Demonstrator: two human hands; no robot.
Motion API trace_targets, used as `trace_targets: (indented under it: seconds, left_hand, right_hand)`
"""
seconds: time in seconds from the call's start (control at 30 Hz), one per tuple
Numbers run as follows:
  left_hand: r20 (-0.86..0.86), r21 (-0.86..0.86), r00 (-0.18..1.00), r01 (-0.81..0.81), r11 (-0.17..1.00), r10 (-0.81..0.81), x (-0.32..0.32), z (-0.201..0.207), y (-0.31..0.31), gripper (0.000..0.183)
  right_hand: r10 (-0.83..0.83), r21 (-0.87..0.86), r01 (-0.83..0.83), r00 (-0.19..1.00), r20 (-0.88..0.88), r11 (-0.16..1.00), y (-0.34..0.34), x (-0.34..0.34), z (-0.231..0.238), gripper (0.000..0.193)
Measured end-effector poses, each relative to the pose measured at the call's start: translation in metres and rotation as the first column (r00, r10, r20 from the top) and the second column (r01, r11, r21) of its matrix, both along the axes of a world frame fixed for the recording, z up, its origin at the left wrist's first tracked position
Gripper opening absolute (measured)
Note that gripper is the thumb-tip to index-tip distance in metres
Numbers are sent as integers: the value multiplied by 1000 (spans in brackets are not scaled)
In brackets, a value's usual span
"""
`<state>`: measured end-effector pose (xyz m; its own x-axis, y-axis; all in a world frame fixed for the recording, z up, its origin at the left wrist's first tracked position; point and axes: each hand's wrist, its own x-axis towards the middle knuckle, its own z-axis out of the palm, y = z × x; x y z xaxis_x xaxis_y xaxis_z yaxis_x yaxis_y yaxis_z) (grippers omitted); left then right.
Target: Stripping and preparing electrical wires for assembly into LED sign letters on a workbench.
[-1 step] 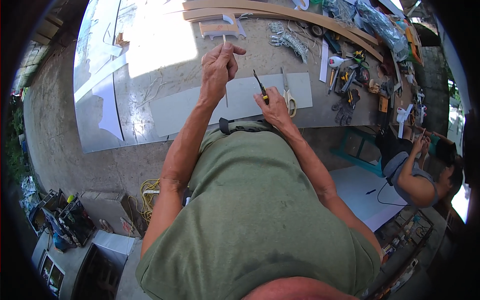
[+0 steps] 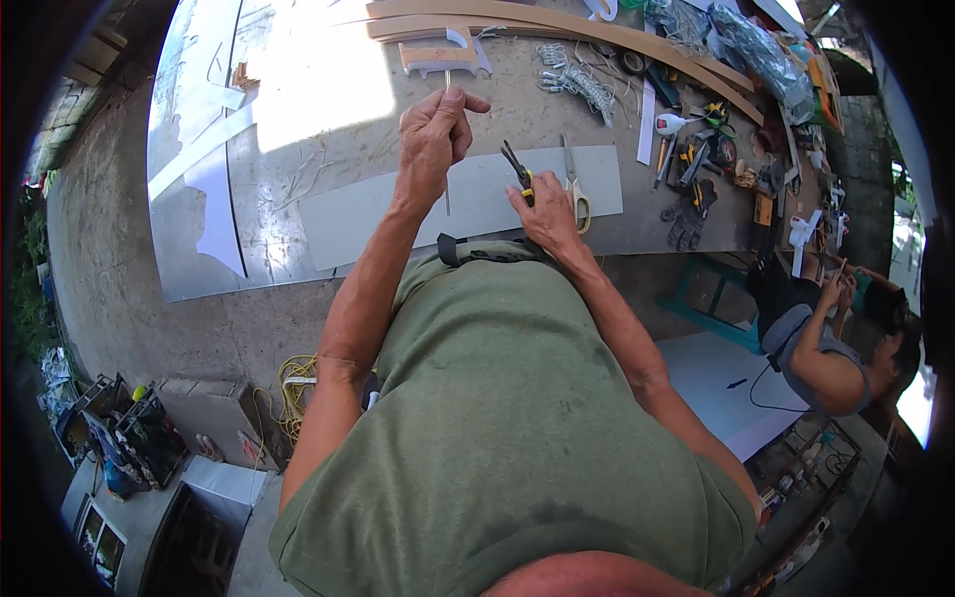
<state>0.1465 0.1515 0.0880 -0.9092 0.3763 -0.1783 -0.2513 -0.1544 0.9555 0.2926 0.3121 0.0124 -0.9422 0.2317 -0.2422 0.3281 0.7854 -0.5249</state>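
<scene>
My left hand point(image 2: 430, 134) is closed in a pinch around a thin, straight rod point(image 2: 448, 195), which sticks out above and below the fingers. Just past its upper end lies a small curved tan-and-white cutout point(image 2: 428, 55). Lower and to the right, my right hand point(image 2: 550, 211) grips long-nosed pliers point(image 2: 516, 163) with black and yellow handles, their jaws slightly apart and nothing between them. Beside that hand rest scissors point(image 2: 582, 207) with pale handles. Under both hands is a long, pale grey sheet point(image 2: 358, 227) on the worktable point(image 2: 458, 117).
Tan strips point(image 2: 557, 36) cross the table's far side. Bundled string lights point(image 2: 587, 93) lie nearer. At right are hand tools point(image 2: 693, 159), a dark glove point(image 2: 686, 221) and clear plastic wrapping point(image 2: 761, 60). White cutouts point(image 2: 211, 204) lie left. Another person point(image 2: 821, 343) sits at the right.
The pliers' jaws have parted a little. The left hand and the rod have shifted very slightly; the rest looks the same.
</scene>
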Motion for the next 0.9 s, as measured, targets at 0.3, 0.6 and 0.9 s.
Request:
trace_targets:
  seconds: [0.3, 0.6, 0.9]
  left_hand:
    - [-152, -197, 976, 124, 972, -155, 23, 17, -23, 49]
    - [-185, -331, 925, 260, 907, -333, 35, 23, -13, 45]
    - [-322, -234, 844, 368, 900, -429, 35, 13, -16, 39]
  right_hand:
    - [89, 200, -38, 963, -253, 979, 3, -36, 23, 45]
    - [-172, -632, -104, 917, -361, 768, -10, -60, 130, 18]
    - [-112, -948, -101, 984, -140, 302, 8, -52, 113, 20]
